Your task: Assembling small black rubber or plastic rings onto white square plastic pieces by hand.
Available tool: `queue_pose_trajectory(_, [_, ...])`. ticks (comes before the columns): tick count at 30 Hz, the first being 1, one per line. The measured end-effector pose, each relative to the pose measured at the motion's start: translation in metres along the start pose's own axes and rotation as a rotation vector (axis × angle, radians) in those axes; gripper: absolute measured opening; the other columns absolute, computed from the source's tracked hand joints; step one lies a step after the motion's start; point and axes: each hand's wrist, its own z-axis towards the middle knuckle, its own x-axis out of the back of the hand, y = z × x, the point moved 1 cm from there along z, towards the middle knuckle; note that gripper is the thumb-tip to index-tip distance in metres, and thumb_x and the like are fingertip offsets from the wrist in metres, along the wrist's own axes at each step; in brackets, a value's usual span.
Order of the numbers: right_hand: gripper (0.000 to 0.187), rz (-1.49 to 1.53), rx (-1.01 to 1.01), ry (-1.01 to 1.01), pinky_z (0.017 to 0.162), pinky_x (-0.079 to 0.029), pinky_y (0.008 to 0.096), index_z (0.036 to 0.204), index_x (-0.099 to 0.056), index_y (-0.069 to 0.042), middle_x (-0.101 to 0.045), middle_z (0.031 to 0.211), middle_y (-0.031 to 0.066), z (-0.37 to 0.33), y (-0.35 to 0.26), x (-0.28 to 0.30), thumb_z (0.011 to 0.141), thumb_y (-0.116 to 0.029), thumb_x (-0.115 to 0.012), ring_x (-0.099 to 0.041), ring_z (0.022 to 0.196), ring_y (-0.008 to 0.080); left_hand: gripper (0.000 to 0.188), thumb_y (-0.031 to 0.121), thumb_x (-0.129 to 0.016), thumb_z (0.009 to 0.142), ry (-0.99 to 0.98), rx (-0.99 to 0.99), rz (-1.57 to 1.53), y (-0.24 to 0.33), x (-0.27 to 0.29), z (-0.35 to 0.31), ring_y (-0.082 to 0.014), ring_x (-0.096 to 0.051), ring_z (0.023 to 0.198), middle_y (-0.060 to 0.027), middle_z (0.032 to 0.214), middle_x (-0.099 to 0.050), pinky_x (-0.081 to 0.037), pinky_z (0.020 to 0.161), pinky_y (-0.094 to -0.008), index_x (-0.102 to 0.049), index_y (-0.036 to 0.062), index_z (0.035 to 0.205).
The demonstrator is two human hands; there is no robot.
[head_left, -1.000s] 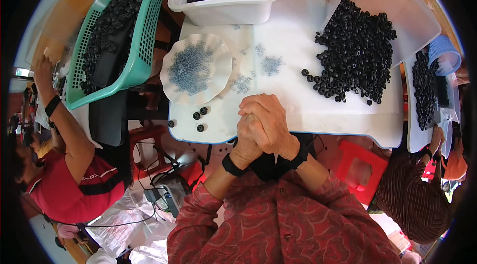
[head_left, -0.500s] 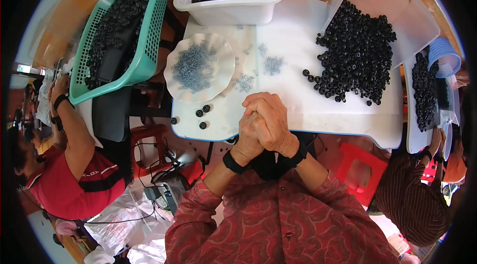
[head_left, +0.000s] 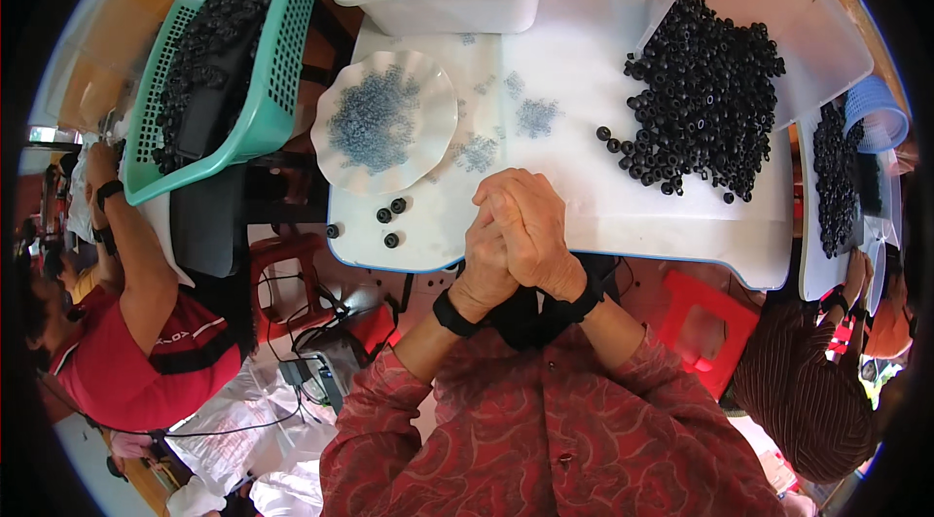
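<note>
My left hand [head_left: 484,269] and my right hand [head_left: 530,220] are pressed together, fingers closed, over the near edge of a white tabletop [head_left: 603,215]. Whatever lies between the palms is hidden. Both wrists wear black bands. Three loose black rings [head_left: 389,217] lie on the tabletop just left of my hands. Behind them stands a white scalloped plate [head_left: 440,89] holding small bluish rings. A few clusters of the same bluish rings [head_left: 535,116] lie on the table. A big pile of black rings [head_left: 700,99] is spread at the right.
A white tub [head_left: 448,3] of black rings stands at the back. A teal basket [head_left: 282,60] of black parts sits at the left. A person in red [head_left: 146,342] works at the left, another in brown stripes [head_left: 808,391] at the right. Red stool [head_left: 700,322] below the table.
My hands stay clasped in the same place. The view has shifted slightly, and the arm of the person at the left has moved a little.
</note>
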Motion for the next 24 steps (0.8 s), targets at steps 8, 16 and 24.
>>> queue_pose_trajectory(8, [0.026,-0.026,0.043,0.013,0.071,-0.042,0.0341,0.086,-0.062,-0.001,-0.064,0.085,0.0115,-0.006,0.002,0.001,0.095,-0.015,-0.042,-0.057,0.072,0.0257,0.031,0.014,-0.067,0.086,0.398,-0.650,0.061,0.007,-0.009,-0.011,-0.0329,-0.064,0.097,-0.0138,0.109,-0.067,-0.052,0.079,-0.0395,-0.064,0.0080,0.116])
queue_pose_trajectory(16, [0.022,-0.248,0.033,-0.020,0.079,-0.045,0.0374,0.092,-0.065,-0.001,-0.066,0.093,0.0136,0.006,-0.017,0.005,0.092,-0.020,-0.053,-0.060,0.086,0.0320,0.032,0.003,-0.071,0.075,0.406,-0.506,0.143,0.015,-0.014,-0.007,-0.0352,-0.059,0.095,-0.0193,0.099,-0.057,-0.052,0.075,-0.0387,-0.056,-0.0035,0.103])
queue_pose_trajectory(24, [0.016,-0.249,0.162,-0.120,0.069,-0.042,0.0388,0.077,-0.062,-0.003,-0.063,0.080,0.0087,0.002,-0.009,0.000,0.083,-0.018,-0.063,-0.059,0.074,0.0274,0.033,0.005,-0.073,0.074,0.319,-0.360,-0.320,0.016,-0.020,-0.018,-0.0338,-0.061,0.096,-0.0200,0.102,-0.058,-0.054,0.075,-0.0386,-0.058,-0.0031,0.103])
